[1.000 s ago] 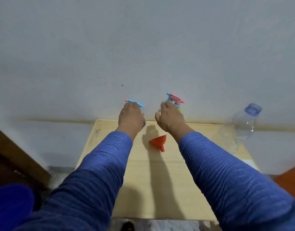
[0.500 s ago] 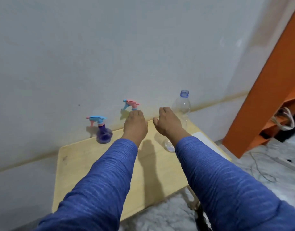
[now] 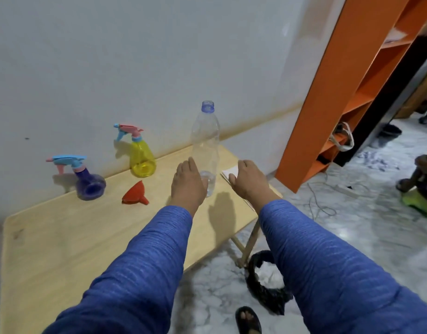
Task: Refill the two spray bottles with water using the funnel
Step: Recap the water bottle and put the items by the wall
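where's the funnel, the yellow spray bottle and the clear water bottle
funnel [image 3: 133,194], head view, on the red cone's outer wall
yellow spray bottle [image 3: 140,158], head view, on the middle of its yellow body
clear water bottle [image 3: 205,138], head view, on the upper clear body, above the hands

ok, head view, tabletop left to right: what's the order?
Purple spray bottle → red funnel → yellow spray bottle → left hand → clear water bottle → right hand.
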Available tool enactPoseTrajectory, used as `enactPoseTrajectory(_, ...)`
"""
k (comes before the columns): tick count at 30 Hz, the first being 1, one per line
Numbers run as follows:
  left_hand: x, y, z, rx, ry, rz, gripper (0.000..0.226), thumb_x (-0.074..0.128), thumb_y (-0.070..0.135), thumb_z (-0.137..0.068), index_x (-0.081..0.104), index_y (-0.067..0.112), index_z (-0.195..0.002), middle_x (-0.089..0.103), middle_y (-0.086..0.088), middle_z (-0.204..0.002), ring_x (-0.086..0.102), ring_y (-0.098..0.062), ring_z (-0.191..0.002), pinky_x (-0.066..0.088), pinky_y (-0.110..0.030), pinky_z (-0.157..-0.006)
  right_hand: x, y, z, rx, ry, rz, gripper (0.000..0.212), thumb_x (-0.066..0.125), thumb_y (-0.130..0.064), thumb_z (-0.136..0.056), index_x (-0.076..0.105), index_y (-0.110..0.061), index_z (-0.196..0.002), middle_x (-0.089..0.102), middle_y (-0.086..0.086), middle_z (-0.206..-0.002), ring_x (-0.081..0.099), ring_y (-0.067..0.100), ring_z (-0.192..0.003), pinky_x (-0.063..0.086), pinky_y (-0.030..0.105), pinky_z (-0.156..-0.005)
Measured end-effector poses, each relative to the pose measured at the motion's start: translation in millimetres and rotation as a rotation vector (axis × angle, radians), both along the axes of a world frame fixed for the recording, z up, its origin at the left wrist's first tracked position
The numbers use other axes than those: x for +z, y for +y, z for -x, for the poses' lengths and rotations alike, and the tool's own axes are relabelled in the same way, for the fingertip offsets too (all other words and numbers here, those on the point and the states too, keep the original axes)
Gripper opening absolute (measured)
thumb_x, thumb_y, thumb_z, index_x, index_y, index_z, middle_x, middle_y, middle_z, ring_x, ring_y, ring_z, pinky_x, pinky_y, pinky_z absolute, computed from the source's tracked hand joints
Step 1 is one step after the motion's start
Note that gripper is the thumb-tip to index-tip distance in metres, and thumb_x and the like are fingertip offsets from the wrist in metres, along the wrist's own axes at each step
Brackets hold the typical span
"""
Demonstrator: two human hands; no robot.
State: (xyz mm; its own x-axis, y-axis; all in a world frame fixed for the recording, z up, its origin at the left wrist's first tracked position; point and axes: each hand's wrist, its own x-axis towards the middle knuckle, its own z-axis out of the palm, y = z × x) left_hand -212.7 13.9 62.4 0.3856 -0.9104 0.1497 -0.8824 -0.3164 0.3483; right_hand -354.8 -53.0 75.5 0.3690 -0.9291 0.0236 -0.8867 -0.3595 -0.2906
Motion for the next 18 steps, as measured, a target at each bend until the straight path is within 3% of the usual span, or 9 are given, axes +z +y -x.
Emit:
enactPoseTrajectory(5,-28,-30,21,0.177,0.274,0.229,0.088,0.053,0.040,-0.092,-0.002,0.004,-0.150,0.013,-0.015,-0.157,0.013,-0.026,-0.145,0.019,-0.035,-0.117,-38,-51,24,0.111,0.024,-0.084,0.055,0.047,-0.032,-0.095,0.030,-0.006,-0.140,0.036,0.013,-0.144,0.037,0.027,-0.132,0.037,0.038,-0.101)
enactPoseTrajectory(11,-48,-66,32,0.433,0.509,0.435,0.101,0.065,0.048,-0.082,-0.001,0.016,-0.152,0.016,-0.011,-0.158,0.016,-0.023,-0.145,0.021,-0.033,-0.114,-81,-107,45,0.314,-0.018,-0.263,0.057,0.055,-0.028,-0.093,0.033,-0.019,-0.145,0.035,0.008,-0.149,0.032,0.023,-0.137,0.028,0.033,-0.109)
enactPoseTrajectory(18,-62,-85,34,0.482,0.560,0.506,0.097,0.072,0.045,-0.077,0.010,0.029,-0.150,0.026,0.004,-0.156,0.027,-0.015,-0.141,0.020,-0.020,-0.103,-124,-139,47,0.386,0.008,-0.327,0.048,0.060,-0.024,-0.090,0.047,-0.024,-0.136,0.038,0.009,-0.146,0.035,0.025,-0.134,0.032,0.034,-0.106)
